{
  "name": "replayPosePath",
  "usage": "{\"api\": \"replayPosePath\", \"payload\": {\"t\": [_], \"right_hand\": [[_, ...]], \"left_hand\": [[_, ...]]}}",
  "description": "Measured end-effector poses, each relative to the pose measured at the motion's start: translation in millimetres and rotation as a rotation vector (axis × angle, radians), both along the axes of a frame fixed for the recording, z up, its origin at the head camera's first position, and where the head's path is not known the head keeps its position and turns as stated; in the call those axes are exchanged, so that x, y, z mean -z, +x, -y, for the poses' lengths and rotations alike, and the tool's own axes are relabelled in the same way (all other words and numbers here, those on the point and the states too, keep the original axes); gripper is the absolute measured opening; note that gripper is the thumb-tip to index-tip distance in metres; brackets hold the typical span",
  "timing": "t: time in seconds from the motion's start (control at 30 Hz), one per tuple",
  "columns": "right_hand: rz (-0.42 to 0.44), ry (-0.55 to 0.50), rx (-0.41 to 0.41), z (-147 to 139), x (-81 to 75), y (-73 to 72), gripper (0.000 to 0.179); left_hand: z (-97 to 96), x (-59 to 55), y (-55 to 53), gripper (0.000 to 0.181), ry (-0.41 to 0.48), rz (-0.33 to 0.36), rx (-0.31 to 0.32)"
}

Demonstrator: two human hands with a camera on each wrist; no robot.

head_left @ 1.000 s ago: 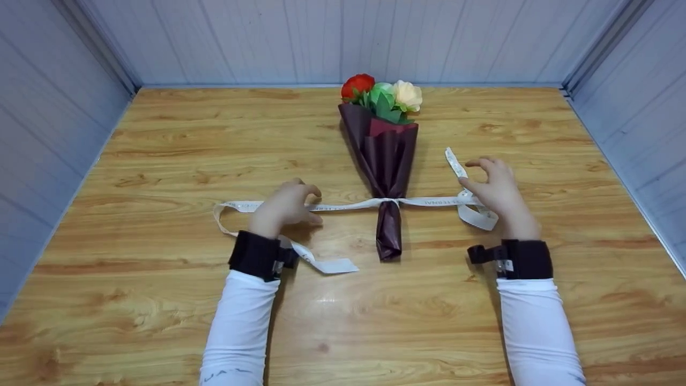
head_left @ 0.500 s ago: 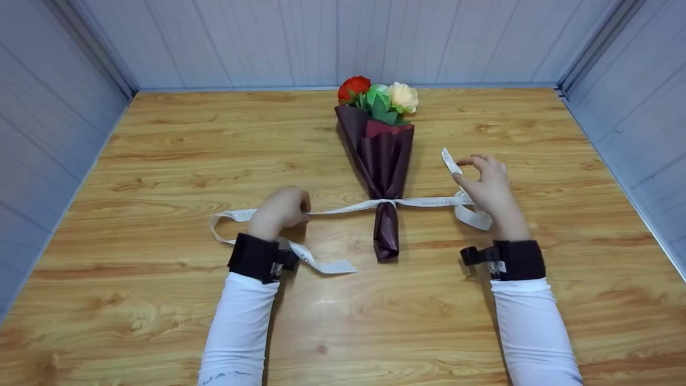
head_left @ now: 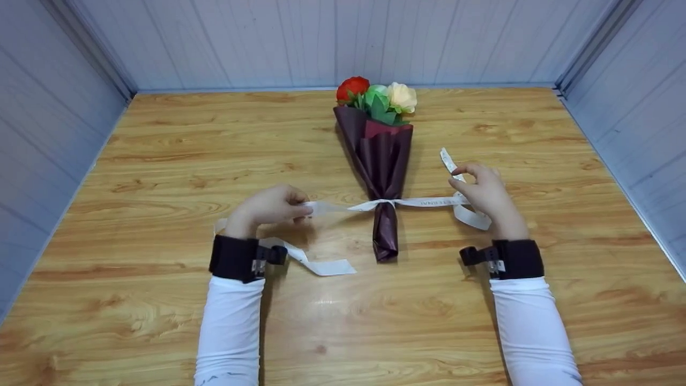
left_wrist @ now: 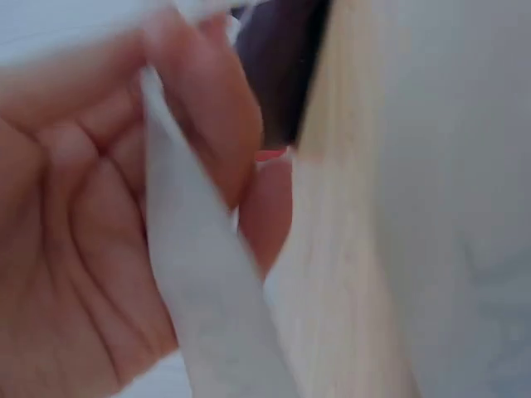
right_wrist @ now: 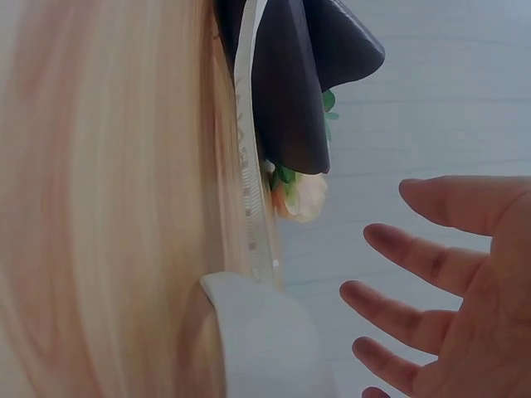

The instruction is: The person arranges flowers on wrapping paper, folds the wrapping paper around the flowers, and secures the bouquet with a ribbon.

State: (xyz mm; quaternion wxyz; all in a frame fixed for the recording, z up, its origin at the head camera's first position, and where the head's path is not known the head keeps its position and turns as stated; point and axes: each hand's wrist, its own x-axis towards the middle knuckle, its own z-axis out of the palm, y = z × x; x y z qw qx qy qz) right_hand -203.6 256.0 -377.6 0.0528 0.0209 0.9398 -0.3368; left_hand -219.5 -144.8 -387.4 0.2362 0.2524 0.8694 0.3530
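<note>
A bouquet (head_left: 387, 166) in dark maroon wrapping lies on the table, its red, green and cream flowers toward the back wall. White printed ribbon (head_left: 429, 202) is crossed round its narrow waist and stretches out to both sides. Left of the bouquet, my left hand (head_left: 276, 205) pinches the ribbon between thumb and fingers; in the left wrist view a strip of ribbon (left_wrist: 207, 274) crosses the palm. My right hand (head_left: 481, 187) is over the right-hand ribbon tail. Its fingers (right_wrist: 415, 319) are spread apart with nothing between them, and ribbon (right_wrist: 265, 332) curls beside them.
The wood-grain table (head_left: 161, 139) is bounded by pale panel walls (head_left: 257, 43) at the back and sides. The ribbon's loose left end (head_left: 327, 267) lies in front of the left hand. Each wrist carries a black strap with a camera (head_left: 276, 254).
My left hand has closed its fingers on the ribbon, and then shifted slightly left, turning and lifting the strip. The right hand has moved slightly left with its fingers drawn nearer together.
</note>
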Motion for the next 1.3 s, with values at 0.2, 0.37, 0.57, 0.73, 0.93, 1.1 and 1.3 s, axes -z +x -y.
{"api": "replayPosePath", "payload": {"t": [0.2,0.37,0.57,0.73,0.93,1.1,1.3], "right_hand": [[0.048,-0.013,0.001,-1.6,1.4,-2.1,0.043],[0.060,-0.018,-0.015,-2.0,3.6,-1.9,0.043],[0.044,-0.018,-0.036,-1.6,6.0,-2.9,0.042],[0.065,-0.029,-0.041,-1.4,6.4,-3.7,0.044],[0.091,-0.004,-0.075,-1.1,10.0,-4.4,0.043],[0.097,0.012,-0.168,2.6,16.1,-4.0,0.039],[0.068,0.113,-0.242,6.6,20.7,-2.9,0.037]], "left_hand": [[-12.1,-0.4,1.1,0.022,0.324,0.086,0.024],[-43.0,5.0,-2.1,0.022,0.655,-0.008,-0.031],[-70.9,8.6,-4.6,0.025,0.856,-0.008,-0.113],[-79.2,10.1,-4.3,0.024,1.012,0.013,-0.190],[-87.3,9.7,-4.8,0.021,1.085,0.016,-0.267],[-95.8,9.0,-6.5,0.020,1.074,0.014,-0.276],[-99.9,4.7,-6.7,0.020,1.107,0.005,-0.278]]}}
